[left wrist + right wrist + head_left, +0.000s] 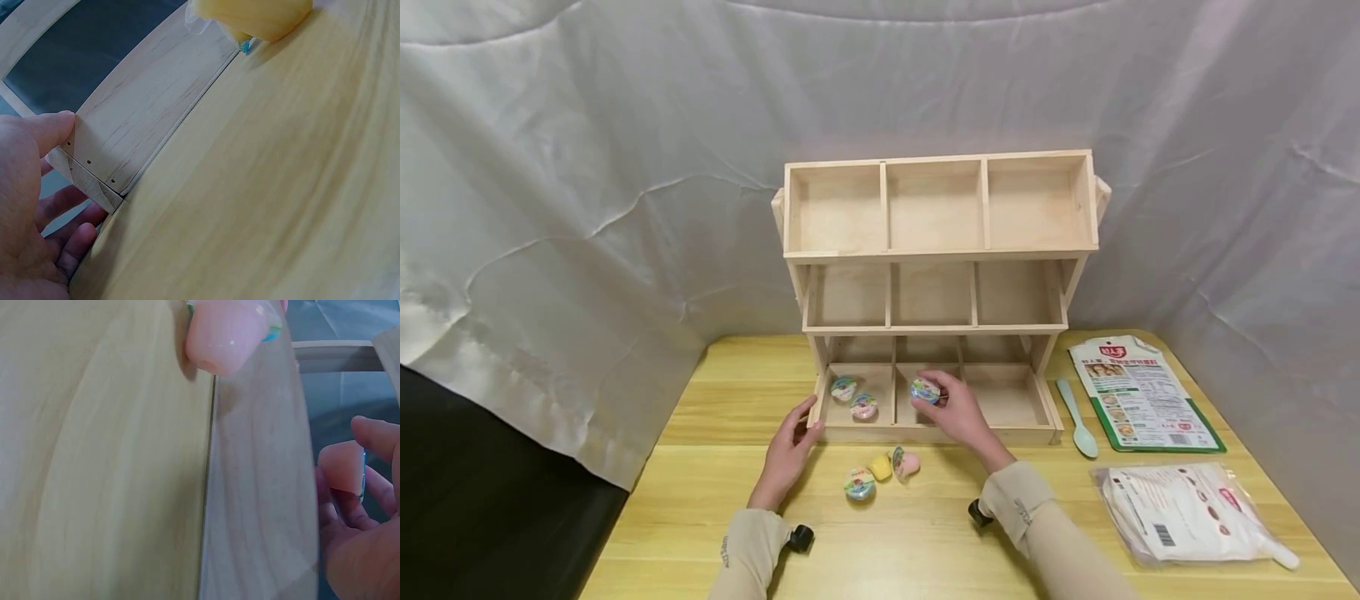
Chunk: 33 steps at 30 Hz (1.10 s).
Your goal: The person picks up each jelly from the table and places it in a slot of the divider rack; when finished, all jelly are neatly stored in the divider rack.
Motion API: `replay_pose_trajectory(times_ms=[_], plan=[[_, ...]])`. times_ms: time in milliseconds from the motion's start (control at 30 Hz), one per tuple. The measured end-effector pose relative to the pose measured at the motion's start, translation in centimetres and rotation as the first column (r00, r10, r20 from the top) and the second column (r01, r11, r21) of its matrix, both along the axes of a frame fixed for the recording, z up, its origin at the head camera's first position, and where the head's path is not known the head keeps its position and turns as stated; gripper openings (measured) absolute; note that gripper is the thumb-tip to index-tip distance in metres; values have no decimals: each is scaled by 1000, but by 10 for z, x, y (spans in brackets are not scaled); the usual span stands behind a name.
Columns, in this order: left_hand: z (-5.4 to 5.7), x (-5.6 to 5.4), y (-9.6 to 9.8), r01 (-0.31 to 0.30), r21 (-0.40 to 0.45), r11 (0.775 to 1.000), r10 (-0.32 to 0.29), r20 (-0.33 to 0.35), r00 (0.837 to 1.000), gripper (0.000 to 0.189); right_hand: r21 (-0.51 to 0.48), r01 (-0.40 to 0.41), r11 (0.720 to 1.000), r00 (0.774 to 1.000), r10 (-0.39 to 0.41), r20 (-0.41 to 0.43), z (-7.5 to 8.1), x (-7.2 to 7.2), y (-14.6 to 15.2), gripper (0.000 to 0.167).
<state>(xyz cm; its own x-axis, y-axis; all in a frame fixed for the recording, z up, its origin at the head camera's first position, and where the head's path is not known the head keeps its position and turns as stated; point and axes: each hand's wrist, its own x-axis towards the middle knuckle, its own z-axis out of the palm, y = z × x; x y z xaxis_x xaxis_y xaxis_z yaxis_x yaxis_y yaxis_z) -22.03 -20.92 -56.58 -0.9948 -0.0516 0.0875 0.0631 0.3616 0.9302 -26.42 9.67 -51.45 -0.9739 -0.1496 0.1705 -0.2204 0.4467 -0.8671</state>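
Your right hand point(961, 415) pinches a jelly cup point(925, 391); your left hand point(788, 454) grips the rack point(940, 330) — its front board point(925, 434) separates three loose cups point(860, 484) from the bottom compartments point(1000, 392); spoon point(1084, 437) and packets point(1157, 396) lie right.

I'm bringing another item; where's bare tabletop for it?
Bare: tabletop left of the left hand, and between the right sleeve and lower packet. Crowded: before the wooden rack, where three jelly cups lie, and the right side, with spoon and upper packet.
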Motion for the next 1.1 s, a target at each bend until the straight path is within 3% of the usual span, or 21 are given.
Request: replay_pose_trajectory(times_ms=[167,333,600,833,900,1033,1100], plan=[[-11,-6,-4,14,-9,1000,-14,-1,1000,53,7,17,1000,1000,-17,19,-5,-6,-7,55],[-11,-6,-6,29,3,1000,-29,-5,1000,54,25,26,999,999,-26,19,-7,-14,-11,57],[-11,-6,-6,38,0,999,-38,-12,999,54,137,64,989,998,-64,-5,-11,-26,-17,52],[23,10,1,47,-11,999,-47,36,998,55,174,66,983,998,-62,-28,-18,-33,-21,50],[18,9,1,34,-12,999,-34,27,999,54,179,62,982,997,-55,-44,-19,-33,-22,50],[-2,0,-1,-6,-27,1000,7,14,1000,53,190,52,980,997,-41,-64,-19,-33,-21,49],[-3,0,0,-14,-33,999,14,11,1000,52,201,48,978,997,-34,-70,-20,-33,-21,48]])
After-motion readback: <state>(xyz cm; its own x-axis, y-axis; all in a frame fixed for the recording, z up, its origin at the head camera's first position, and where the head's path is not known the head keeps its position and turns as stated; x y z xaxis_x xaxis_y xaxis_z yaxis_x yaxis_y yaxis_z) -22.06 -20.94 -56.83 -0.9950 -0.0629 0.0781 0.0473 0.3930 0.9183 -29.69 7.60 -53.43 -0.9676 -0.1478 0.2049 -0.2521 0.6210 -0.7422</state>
